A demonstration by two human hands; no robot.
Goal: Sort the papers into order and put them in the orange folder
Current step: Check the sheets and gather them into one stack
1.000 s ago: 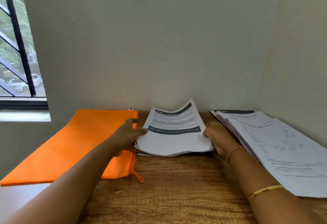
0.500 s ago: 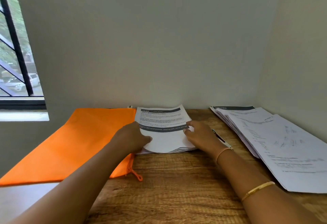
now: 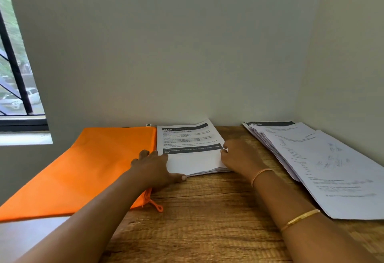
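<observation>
Flanking the stack of papers point(image 3: 191, 158) on the tabletop point(image 3: 207, 210), your left hand point(image 3: 153, 169) lies flat-fingered against its left edge, your right hand point(image 3: 241, 156) bends fingers at its right edge, grip unclear, the orange folder point(image 3: 83, 169) flat just left, a fanned pile point(image 3: 332, 169) farther right.
</observation>
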